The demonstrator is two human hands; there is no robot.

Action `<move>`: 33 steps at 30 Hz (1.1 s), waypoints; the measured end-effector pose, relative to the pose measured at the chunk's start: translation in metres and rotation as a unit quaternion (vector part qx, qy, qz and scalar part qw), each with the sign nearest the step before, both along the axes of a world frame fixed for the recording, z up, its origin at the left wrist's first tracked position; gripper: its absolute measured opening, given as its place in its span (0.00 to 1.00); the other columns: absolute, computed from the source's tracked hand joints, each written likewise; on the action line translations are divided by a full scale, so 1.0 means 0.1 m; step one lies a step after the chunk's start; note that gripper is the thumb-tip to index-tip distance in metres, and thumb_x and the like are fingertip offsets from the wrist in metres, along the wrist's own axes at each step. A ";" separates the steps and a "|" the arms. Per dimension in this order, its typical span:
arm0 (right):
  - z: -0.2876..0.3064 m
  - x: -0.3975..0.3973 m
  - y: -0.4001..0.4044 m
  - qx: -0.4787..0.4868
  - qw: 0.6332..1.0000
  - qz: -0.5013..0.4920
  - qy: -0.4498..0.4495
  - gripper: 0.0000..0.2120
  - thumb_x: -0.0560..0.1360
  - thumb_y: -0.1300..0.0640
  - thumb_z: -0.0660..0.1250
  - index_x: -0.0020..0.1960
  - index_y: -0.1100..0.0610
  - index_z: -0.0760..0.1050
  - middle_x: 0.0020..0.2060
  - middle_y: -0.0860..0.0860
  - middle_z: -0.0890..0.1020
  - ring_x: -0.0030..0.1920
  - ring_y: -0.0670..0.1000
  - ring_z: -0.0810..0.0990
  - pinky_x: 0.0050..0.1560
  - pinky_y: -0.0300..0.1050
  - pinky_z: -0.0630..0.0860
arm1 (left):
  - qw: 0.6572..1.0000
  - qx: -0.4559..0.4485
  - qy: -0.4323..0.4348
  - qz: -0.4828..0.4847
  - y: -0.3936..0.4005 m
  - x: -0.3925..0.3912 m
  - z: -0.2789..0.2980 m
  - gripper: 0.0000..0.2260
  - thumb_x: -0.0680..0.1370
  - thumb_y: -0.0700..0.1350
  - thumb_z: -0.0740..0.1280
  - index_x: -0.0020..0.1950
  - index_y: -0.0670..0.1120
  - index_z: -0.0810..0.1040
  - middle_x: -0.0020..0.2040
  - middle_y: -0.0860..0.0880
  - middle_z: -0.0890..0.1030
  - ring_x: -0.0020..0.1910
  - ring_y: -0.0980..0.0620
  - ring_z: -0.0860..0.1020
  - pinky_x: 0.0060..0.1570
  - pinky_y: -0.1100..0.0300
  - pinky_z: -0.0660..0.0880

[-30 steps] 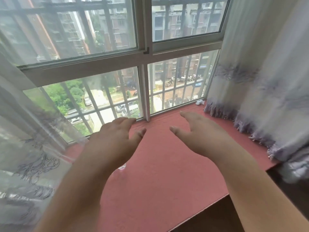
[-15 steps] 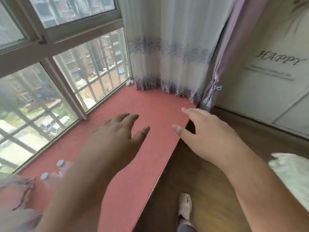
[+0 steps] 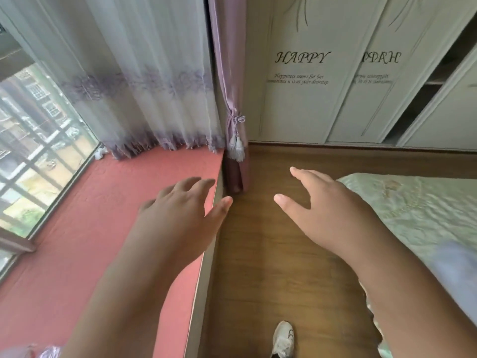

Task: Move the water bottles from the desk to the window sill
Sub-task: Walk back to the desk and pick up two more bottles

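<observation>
Window glass (image 3: 28, 161) with dark bars is seen at the far left, and buildings are visible through it. Beside it the red window sill (image 3: 85, 228) is spread toward the middle of the view, ending in a pale front edge. A small white scrap (image 3: 99, 152) is found in the sill's far corner, close to the glass. At the bottom left corner something clear with a pinkish tint (image 3: 38, 351) is cut off by the frame edge on the sill; whether it is one of the water bottles cannot be told, and no desk is shown. A sheer curtain (image 3: 134, 73) with a purple band and fringe is hung above the sill's far end, and a purple drape (image 3: 227, 81) tied with a tassel is seen just beside it.

The left hand (image 3: 178, 218) is held above the sill's front edge, palm down, fingers spread and relaxed, with nothing gripped. The right hand (image 3: 327, 210) is held well apart from it over the wooden floor (image 3: 258, 254), fingers likewise straight and spread, with nothing held. A white shoe (image 3: 284, 339) is seen on the floor at the bottom.

Wardrobe doors (image 3: 309, 73) lettered "HAPPY" are set behind, and a pale green bedspread (image 3: 418, 202) is seen at the right.
</observation>
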State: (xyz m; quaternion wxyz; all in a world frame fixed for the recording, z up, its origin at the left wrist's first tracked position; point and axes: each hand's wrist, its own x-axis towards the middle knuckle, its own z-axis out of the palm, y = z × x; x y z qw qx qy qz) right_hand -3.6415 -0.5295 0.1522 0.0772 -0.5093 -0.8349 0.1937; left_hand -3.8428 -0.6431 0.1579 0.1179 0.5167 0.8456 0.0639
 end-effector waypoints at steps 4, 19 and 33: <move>-0.04 0.26 0.30 -0.014 1.000 -0.020 0.015 0.32 0.79 0.33 0.58 0.80 0.42 0.60 0.78 0.39 0.64 0.76 0.47 0.66 0.71 0.49 0.67 | 0.999 -0.002 0.008 -0.031 0.41 0.24 0.01 0.29 0.80 0.71 0.47 0.79 0.64 0.59 0.80 0.61 0.61 0.78 0.52 0.61 0.73 0.46 0.62; 0.04 0.72 1.53 -0.010 1.000 -0.023 0.014 0.32 0.80 0.34 0.58 0.80 0.42 0.58 0.78 0.39 0.63 0.76 0.47 0.65 0.69 0.47 0.66 | 0.998 0.001 0.009 -0.056 1.74 0.77 0.06 0.31 0.78 0.70 0.45 0.80 0.63 0.58 0.81 0.61 0.59 0.80 0.52 0.59 0.75 0.46 0.60; -0.11 0.37 2.57 -0.031 0.995 -0.096 -0.005 0.32 0.79 0.35 0.60 0.80 0.42 0.59 0.78 0.37 0.62 0.74 0.45 0.67 0.68 0.47 0.68 | 0.991 -0.010 -0.007 -0.133 3.14 0.24 -0.18 0.30 0.79 0.71 0.46 0.80 0.63 0.58 0.81 0.59 0.60 0.80 0.50 0.60 0.75 0.44 0.61</move>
